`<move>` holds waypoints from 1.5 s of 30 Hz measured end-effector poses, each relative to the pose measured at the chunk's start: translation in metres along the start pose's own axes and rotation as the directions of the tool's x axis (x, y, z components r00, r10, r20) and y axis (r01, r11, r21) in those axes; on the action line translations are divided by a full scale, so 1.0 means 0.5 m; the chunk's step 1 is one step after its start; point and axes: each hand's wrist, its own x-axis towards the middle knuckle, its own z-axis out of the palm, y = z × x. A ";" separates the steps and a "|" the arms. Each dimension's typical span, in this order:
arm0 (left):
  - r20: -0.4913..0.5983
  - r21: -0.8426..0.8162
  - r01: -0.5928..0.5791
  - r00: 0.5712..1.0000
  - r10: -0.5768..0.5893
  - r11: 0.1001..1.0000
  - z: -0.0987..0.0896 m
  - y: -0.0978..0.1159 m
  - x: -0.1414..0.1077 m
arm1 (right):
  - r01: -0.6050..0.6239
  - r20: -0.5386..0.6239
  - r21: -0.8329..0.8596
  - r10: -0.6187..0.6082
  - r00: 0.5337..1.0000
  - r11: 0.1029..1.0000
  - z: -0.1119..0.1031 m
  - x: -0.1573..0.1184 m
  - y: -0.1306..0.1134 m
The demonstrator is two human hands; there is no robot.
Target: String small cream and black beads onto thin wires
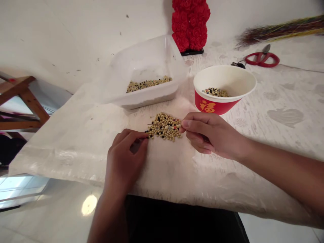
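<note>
A heap of small beige and black beads (pixel 164 126) lies on the white plastic-covered table (pixel 76 141), between my two hands. A thin dark stick or wire (pixel 152 124) pokes out of the heap's left side, and its full length is hidden among the beads. My left hand (pixel 126 155) has its fingertips pinched at the heap's left edge, apparently on that thin end. My right hand (pixel 207 133) pinches something small at the right edge, next to a few red and white beads (pixel 176 127). The exact grip is too small to tell.
A clear plastic tub (pixel 144 74) holds mixed beads, and a red-and-white paper bowl (pixel 224 87) holds more. Red scissors (pixel 262 59), a red rose-covered figure (pixel 189 25) and a bundle of coloured strands (pixel 280 32) stand beyond. The table edge runs near my body.
</note>
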 end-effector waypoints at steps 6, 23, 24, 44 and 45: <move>-0.026 0.015 -0.086 0.996 0.087 0.996 0.006 -0.003 -0.003 | 0.004 -0.009 -0.038 -0.004 1.000 0.999 -0.001 0.001 0.002; 0.043 -0.038 -0.161 0.986 0.162 0.986 0.008 0.000 -0.005 | 0.005 -0.006 -0.114 -0.006 1.000 0.994 0.002 0.001 0.001; 0.040 -0.032 -0.155 0.987 0.156 0.987 0.008 0.001 -0.005 | 0.004 -0.008 -0.117 -0.005 1.000 0.993 0.002 0.000 0.001; 0.009 -0.008 -0.198 0.980 0.198 0.980 0.009 0.005 -0.011 | 0.007 -0.023 -0.160 -0.010 1.000 0.987 0.004 -0.001 0.004; 0.008 -0.005 -0.213 0.977 0.213 0.977 0.009 0.004 -0.012 | 0.005 -0.026 -0.167 -0.010 1.000 0.986 0.004 -0.001 0.004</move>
